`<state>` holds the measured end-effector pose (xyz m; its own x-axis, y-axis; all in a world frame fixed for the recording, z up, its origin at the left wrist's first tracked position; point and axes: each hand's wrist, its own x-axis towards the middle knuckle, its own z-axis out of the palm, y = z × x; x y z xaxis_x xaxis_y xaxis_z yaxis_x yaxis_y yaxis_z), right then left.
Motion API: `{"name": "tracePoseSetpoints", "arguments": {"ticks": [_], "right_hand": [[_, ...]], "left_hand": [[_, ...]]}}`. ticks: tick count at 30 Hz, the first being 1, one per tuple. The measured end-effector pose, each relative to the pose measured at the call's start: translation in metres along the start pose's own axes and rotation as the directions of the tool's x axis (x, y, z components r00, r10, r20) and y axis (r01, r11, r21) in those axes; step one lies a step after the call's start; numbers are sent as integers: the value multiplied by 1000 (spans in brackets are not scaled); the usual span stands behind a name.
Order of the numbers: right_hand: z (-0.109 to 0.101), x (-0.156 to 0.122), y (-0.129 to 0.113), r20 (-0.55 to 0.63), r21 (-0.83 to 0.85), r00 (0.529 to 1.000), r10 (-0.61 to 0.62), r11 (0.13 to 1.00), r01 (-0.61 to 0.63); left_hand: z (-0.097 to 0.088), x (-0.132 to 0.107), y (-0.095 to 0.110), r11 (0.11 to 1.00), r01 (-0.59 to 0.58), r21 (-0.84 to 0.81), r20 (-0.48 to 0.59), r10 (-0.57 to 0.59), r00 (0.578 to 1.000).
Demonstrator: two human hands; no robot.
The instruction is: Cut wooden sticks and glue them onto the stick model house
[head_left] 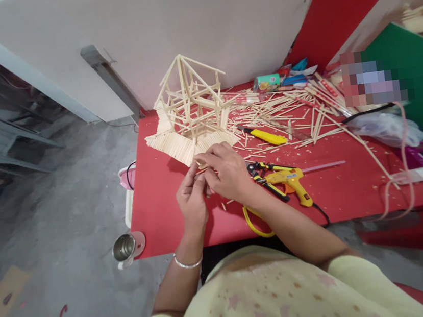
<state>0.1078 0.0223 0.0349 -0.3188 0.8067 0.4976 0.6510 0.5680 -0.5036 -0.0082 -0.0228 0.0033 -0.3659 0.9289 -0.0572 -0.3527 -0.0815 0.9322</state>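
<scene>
A small house frame built of thin wooden sticks stands on a red table, on a base of glued sticks. My left hand and my right hand meet just in front of that base. Both are closed in a pinch on a short wooden stick held between the fingertips. A silver bangle sits on my left wrist.
A yellow glue gun and yellow-handled pliers lie right of my hands. A yellow cutter and several loose sticks cover the far table. A metal cup stands at the table's left corner. A green board is at right.
</scene>
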Motion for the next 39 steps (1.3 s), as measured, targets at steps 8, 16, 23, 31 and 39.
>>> {"name": "tracePoseSetpoints", "arguments": {"ticks": [8, 16, 23, 31, 39], "right_hand": [[-4, 14, -1, 21, 9, 999, 25, 1000, -25], [-18, 34, -5, 284, 204, 920, 270, 921, -333], [-10, 37, 5, 433, 536, 845, 314, 664, -522], [-3, 35, 5, 416, 582, 856, 307, 633, -510], [0, 34, 8, 234, 386, 923, 306, 842, -377]], "left_hand": [[-5, 6, -7, 999, -29, 41, -5, 30, 1000], [-6, 8, -7, 998, -51, 45, 26, 50, 998], [-6, 8, -7, 998, -54, 28, 25, 54, 998], [-7, 8, -8, 999, -43, 26, 24, 42, 999], [-7, 8, -7, 997, -56, 51, 53, 54, 997]]}}
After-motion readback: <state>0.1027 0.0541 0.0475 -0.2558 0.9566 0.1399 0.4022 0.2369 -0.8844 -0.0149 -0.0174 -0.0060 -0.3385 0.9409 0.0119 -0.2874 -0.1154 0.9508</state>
